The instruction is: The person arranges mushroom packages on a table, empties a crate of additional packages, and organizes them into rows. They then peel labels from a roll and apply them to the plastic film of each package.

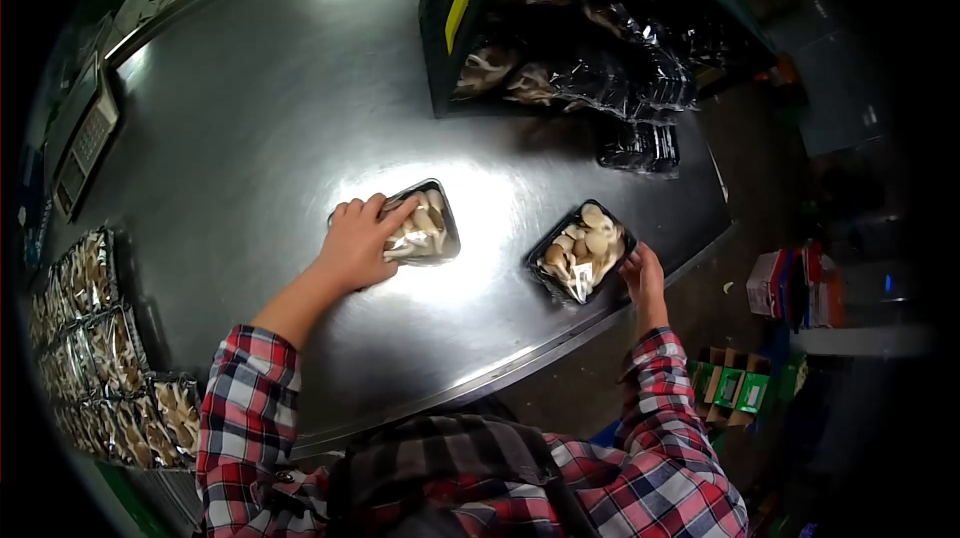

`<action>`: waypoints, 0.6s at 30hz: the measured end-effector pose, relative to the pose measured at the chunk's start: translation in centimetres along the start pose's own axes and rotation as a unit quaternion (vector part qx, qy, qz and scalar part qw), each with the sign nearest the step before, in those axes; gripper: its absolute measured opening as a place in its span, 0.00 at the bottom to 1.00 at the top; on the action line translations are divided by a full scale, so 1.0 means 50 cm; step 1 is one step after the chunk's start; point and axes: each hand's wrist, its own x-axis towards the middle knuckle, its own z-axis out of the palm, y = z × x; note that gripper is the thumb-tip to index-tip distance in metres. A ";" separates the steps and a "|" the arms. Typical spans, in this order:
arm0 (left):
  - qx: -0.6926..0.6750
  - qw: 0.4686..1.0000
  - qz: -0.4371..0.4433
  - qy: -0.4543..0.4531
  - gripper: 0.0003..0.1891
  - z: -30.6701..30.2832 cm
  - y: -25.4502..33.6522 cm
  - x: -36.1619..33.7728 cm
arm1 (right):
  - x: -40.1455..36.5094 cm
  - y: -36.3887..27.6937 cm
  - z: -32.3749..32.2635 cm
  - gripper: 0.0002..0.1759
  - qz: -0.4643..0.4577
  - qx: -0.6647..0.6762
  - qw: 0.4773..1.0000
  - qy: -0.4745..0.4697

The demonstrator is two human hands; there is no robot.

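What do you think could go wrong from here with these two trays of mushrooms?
The right tray sits near the front edge of the table, with the right hand at its outer end, so a careless pull might tip it off. The left hand has fingers over the mushrooms in the left tray, so pressing hard could bruise them.

The left hand [358, 246] lies on a black plastic tray of pale mushrooms [424, 225]; the right hand [644, 276] touches another [582, 251] near the steel table's [480, 333] front edge.
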 end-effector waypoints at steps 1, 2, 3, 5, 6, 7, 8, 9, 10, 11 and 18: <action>-0.018 0.999 -0.016 0.028 0.44 0.007 -0.005 -0.008 | -0.039 -0.026 0.027 0.34 0.013 -0.022 0.999 0.030; -0.024 0.997 -0.051 0.050 0.43 0.014 -0.009 -0.008 | -0.070 -0.045 0.055 0.36 0.037 -0.047 0.996 0.060; -0.028 0.993 -0.088 0.073 0.43 0.016 -0.016 -0.019 | -0.086 -0.047 0.082 0.34 0.035 -0.131 0.988 0.075; -0.016 0.981 -0.150 0.123 0.42 0.010 -0.043 -0.053 | -0.099 -0.025 0.126 0.30 0.036 -0.293 0.951 0.092; -0.015 0.970 -0.194 0.144 0.42 0.000 -0.060 -0.069 | -0.085 -0.003 0.115 0.30 0.067 -0.237 0.967 0.064; 0.004 0.960 -0.240 0.145 0.42 -0.024 -0.087 -0.102 | -0.079 0.021 0.086 0.30 0.090 -0.179 0.979 0.042; 0.042 0.950 -0.269 0.152 0.43 -0.049 -0.120 -0.142 | -0.075 0.041 0.059 0.30 0.112 -0.121 0.986 0.025; 0.073 0.939 -0.288 0.170 0.43 -0.067 -0.173 -0.218 | -0.117 0.075 0.071 0.29 0.138 -0.191 0.968 0.080; 0.114 0.922 -0.325 0.178 0.44 -0.078 -0.236 -0.303 | -0.191 0.098 0.128 0.23 0.101 -0.139 0.983 0.064; 0.161 0.898 -0.368 0.182 0.45 -0.089 -0.276 -0.355 | -0.238 0.089 0.161 0.22 0.063 -0.131 0.988 0.053; 0.172 0.801 -0.542 0.187 0.44 -0.210 -0.344 -0.645 | -0.182 0.079 0.285 0.08 -0.037 0.010 0.997 -0.061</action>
